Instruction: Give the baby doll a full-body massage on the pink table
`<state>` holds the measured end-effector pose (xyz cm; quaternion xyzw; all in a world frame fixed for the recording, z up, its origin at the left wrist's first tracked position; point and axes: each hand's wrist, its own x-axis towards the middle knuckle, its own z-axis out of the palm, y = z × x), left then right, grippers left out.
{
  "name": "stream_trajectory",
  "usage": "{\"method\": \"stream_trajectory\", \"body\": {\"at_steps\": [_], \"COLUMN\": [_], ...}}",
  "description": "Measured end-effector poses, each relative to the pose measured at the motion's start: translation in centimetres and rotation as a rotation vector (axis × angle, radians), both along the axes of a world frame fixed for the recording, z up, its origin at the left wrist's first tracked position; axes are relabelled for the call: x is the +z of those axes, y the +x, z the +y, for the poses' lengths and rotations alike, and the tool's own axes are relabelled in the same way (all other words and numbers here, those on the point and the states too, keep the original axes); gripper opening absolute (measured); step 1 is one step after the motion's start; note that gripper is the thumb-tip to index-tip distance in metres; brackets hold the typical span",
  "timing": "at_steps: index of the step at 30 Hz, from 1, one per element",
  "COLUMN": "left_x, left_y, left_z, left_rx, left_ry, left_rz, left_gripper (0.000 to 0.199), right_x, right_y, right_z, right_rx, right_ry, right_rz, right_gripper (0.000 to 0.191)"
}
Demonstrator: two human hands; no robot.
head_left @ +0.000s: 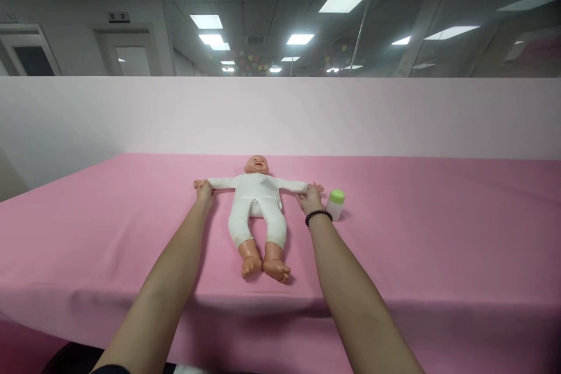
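Observation:
A baby doll in a white long-sleeved suit lies on its back, with bare vinyl feet toward me and its arms spread wide. My left hand closes around the doll's forearm near its small hand, at the left. My right hand grips the other white sleeve near the wrist, and a black bead bracelet circles that wrist. Just beyond my right hand stands a small clear baby bottle with a green cap, upright and apart from the doll.
A pink cloth covers the wide table and hangs over its near edge. A pale pink wall rises behind the table. A dark object shows low at the bottom left, below the cloth.

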<state>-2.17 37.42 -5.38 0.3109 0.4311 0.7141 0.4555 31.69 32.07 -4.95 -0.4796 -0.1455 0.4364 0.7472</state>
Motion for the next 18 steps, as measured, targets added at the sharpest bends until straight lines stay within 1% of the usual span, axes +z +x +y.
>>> {"method": "stream_trajectory", "body": {"at_steps": [2, 3, 4, 5, 7, 8, 9, 10, 11, 12, 13, 15, 17, 18], "left_x": [0.3, 0.5, 0.7, 0.9, 1.0, 1.0, 1.0, 1.0, 0.9, 0.8, 0.8, 0.7, 0.4, 0.3], "left_y": [0.4, 0.9, 1.4, 2.0, 3.3, 3.9, 4.4, 4.8, 5.0, 5.0, 4.8, 4.1, 2.9, 2.3], "left_z": [-0.3, -0.7, -1.1, -1.6, -2.5, -3.0, -3.3, -3.5, -3.5, -3.5, -3.3, -2.5, -1.5, -0.9], "left_rx": [0.029, 0.019, -0.020, -0.100, -0.309, -0.391, -0.436, -0.447, -0.431, -0.401, -0.365, -0.246, -0.097, -0.045], "left_ry": [0.032, 0.092, 0.177, 0.271, 0.434, 0.478, 0.491, 0.489, 0.483, 0.477, 0.470, 0.433, 0.317, 0.240], "left_rz": [0.003, 0.041, 0.114, 0.223, 0.490, 0.602, 0.674, 0.711, 0.719, 0.702, 0.664, 0.517, 0.281, 0.168], "left_gripper": [0.022, 0.025, 0.027, 0.030, 0.031, 0.030, 0.030, 0.030, 0.031, 0.030, 0.029, 0.028, 0.028, 0.028], "right_x": [0.3, 0.6, 0.9, 1.3, 2.0, 2.3, 2.5, 2.6, 2.7, 2.7, 2.6, 2.1, 1.4, 0.9], "right_y": [-0.4, -0.7, -1.1, -1.5, -2.5, -2.9, -3.3, -3.6, -3.8, -3.8, -3.7, -3.1, -2.0, -1.3], "right_z": [-0.1, -0.2, -0.4, -0.7, -1.4, -1.7, -2.1, -2.3, -2.5, -2.5, -2.4, -1.8, -0.9, -0.4], "right_rx": [0.016, 0.039, 0.071, 0.126, 0.326, 0.443, 0.548, 0.620, 0.642, 0.615, 0.555, 0.391, 0.208, 0.127], "right_ry": [0.067, 0.138, 0.227, 0.319, 0.444, 0.462, 0.455, 0.438, 0.429, 0.436, 0.451, 0.460, 0.388, 0.309], "right_rz": [-0.023, -0.066, -0.141, -0.254, -0.571, -0.724, -0.843, -0.913, -0.931, -0.904, -0.839, -0.633, -0.389, -0.280], "right_gripper": [0.026, 0.030, 0.036, 0.040, 0.044, 0.042, 0.039, 0.038, 0.038, 0.039, 0.041, 0.048, 0.047, 0.043]}}
